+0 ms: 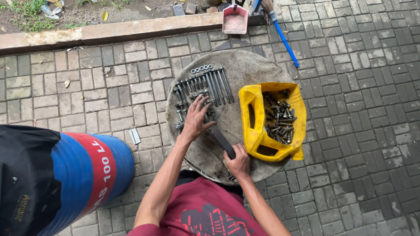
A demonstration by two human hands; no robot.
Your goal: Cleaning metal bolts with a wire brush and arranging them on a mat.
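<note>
The blue and red drum [65, 175] fills the lower left of the frame. At centre, a round cloth-covered worktop [245, 65] carries rows of sorted bolts [205, 85]; many more wait in the yellow cut-open jug [256, 131]. The left hand [197, 120] spreads open-fingered over the rows. The right hand [238, 162] has a closed grip on a dark flat bar [223, 142], its lower end hidden.

The left arm is being stretched forward and slightly rightward, bare to the shoulder, with the left hand [197, 117] being held palm-down and its fingers [204, 105] spread. The right arm is being kept bent closer in. The right hand [239, 162] is being curled into a closed grip, knuckles upward.
</note>
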